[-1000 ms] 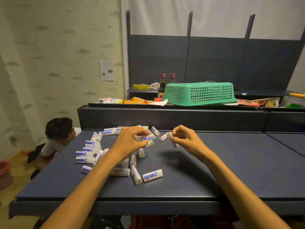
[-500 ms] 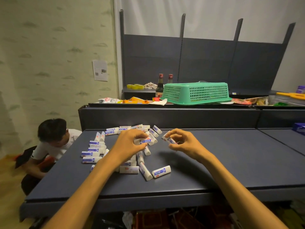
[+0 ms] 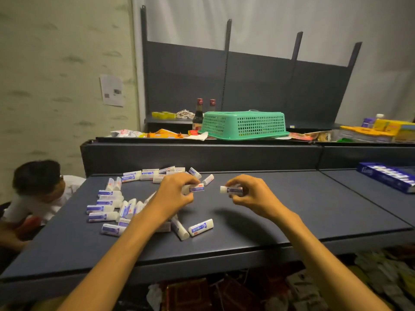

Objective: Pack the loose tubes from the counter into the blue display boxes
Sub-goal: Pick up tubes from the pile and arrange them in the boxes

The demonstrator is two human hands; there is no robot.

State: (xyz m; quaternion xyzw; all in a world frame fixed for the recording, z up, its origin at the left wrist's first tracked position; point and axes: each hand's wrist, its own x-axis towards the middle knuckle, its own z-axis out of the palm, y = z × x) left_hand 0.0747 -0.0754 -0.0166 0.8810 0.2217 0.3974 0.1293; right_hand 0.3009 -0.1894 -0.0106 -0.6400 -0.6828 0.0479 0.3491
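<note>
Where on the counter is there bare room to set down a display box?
Bare: counter between right hand and blue display box; also the front strip near the edge. Crowded: loose tubes fill the left half around left hand.

Both forearms are bare, with no sleeves, watch, rings or gloves showing.

White tubes with blue-and-red labels [image 3: 125,209] lay scattered across the dark counter [image 3: 292,221], most toward nine o'clock. Two were held lengthwise above it near centre: one [image 3: 195,188] at left, another [image 3: 231,190] at right. A blue display box [image 3: 386,178], partly filled, sat at three o'clock.
</note>
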